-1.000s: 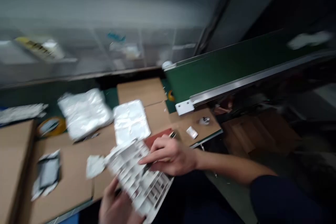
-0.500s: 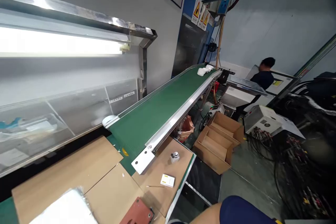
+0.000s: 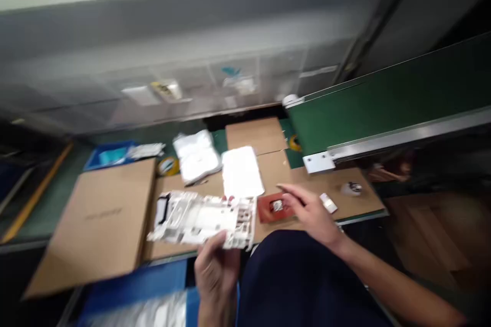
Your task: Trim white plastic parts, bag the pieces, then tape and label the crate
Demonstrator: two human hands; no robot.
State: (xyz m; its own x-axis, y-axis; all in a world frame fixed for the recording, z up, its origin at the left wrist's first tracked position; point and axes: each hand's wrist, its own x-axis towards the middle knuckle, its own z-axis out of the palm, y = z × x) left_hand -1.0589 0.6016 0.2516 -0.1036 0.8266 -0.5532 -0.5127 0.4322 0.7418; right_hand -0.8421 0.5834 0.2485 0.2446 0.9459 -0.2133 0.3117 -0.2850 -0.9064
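My left hand [image 3: 217, 271] grips a white moulded plastic part [image 3: 203, 217] by its near edge, the thumb on top. The part is full of ribs and slots, has a dark strip at its left end, and is held above the worktable. My right hand [image 3: 312, 212] is over the right end of a flat red block [image 3: 268, 208], fingers stretched out and somewhat apart, nothing visible between them. Blur hides whether the fingertips touch the block. Behind the plastic part lie a stack of white sheets [image 3: 241, 171] and another white pile [image 3: 197, 156].
A green conveyor belt [image 3: 399, 97] rises to the right. A large cardboard box [image 3: 99, 214] stands left, near a blue tray [image 3: 90, 162] and a tape roll [image 3: 169, 166]. A small white box [image 3: 328, 203] and a small container [image 3: 351, 189] sit at right.
The view has swung left and down from the conveyor to the worktable. Both hands and the white plastic part are now visible; the other person is out of view.
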